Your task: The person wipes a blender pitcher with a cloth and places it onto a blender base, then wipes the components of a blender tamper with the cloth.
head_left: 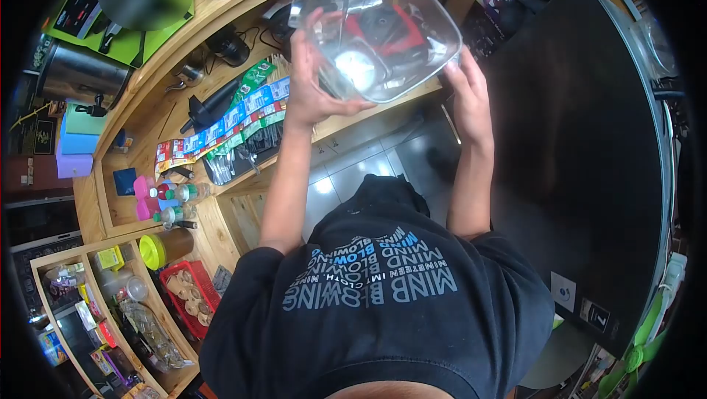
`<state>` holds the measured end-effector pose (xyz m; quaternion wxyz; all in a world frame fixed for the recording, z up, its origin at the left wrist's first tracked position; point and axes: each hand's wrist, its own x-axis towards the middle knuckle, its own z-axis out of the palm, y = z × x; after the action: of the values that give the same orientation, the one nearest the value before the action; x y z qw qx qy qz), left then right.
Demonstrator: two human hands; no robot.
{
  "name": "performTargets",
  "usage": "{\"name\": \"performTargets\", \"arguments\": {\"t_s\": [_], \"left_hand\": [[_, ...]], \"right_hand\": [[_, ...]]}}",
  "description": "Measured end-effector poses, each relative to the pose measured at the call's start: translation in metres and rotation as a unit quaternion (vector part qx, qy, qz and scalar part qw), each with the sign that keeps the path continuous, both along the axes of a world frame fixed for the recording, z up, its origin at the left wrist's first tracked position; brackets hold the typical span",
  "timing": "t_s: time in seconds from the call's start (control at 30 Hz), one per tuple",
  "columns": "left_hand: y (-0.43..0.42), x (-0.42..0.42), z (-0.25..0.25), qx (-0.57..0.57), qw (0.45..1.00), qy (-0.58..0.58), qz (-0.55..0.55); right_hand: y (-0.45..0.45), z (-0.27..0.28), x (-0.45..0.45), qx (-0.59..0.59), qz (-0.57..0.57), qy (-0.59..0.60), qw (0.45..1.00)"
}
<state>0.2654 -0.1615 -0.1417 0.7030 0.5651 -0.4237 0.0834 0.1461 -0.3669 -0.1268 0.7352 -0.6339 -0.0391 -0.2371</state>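
Note:
A clear plastic container with a rounded, squarish rim is tilted between my two hands, above the wooden counter's inner edge. My left hand is wrapped round its left side, the thumb along the lower edge. At the lower right corner of the rim, my right hand grips it with the fingertips; some of its fingers are hidden behind the wall. A red and black thing shows through the clear plastic; I cannot tell whether it is inside or behind.
Strips of coloured sachets hang along the wooden counter on the left. Small bottles and a red basket of round things stand nearer, beside a wooden shelf. A large dark panel fills the right side.

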Motion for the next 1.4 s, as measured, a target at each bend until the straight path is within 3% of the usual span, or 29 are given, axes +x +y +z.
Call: {"name": "performTargets", "arguments": {"t_s": [0.17,0.3,0.43,0.67,0.97,1.0,1.17,1.27,1.33,1.4], "left_hand": [[-0.033,0.031,-0.006,0.003,0.999,0.001,-0.04],[-0.045,0.06,-0.003,0.072,0.996,0.008,-0.057],[-0.059,0.088,-0.008,0.123,0.992,-0.036,0.011],[-0.089,0.116,-0.018,0.144,0.986,0.068,0.042],[-0.115,0.147,-0.029,0.201,0.972,0.039,0.115],[-0.116,0.151,-0.032,0.14,0.986,0.051,0.079],[-0.119,0.162,-0.035,0.129,0.988,0.072,0.038],[-0.121,0.169,-0.042,0.15,0.984,0.027,0.096],[-0.122,0.166,-0.036,0.115,0.988,0.1,0.02],[-0.121,0.17,-0.039,0.123,0.988,0.091,0.027]], "right_hand": [[-0.026,-0.008,0.024,0.047,-0.008,0.004,0.999],[-0.041,-0.013,0.058,0.068,-0.059,-0.003,0.996],[-0.056,-0.021,0.096,0.085,-0.094,-0.036,0.991],[-0.086,-0.045,0.16,0.102,-0.098,-0.055,0.988],[-0.099,-0.068,0.195,0.097,-0.13,-0.079,0.984],[-0.1,-0.07,0.197,0.098,-0.133,-0.077,0.983],[-0.102,-0.079,0.205,0.092,-0.129,-0.067,0.985],[-0.102,-0.081,0.207,0.1,-0.13,-0.064,0.984],[-0.101,-0.08,0.206,0.102,-0.129,-0.065,0.984],[-0.1,-0.078,0.206,0.106,-0.131,-0.059,0.984]]}}
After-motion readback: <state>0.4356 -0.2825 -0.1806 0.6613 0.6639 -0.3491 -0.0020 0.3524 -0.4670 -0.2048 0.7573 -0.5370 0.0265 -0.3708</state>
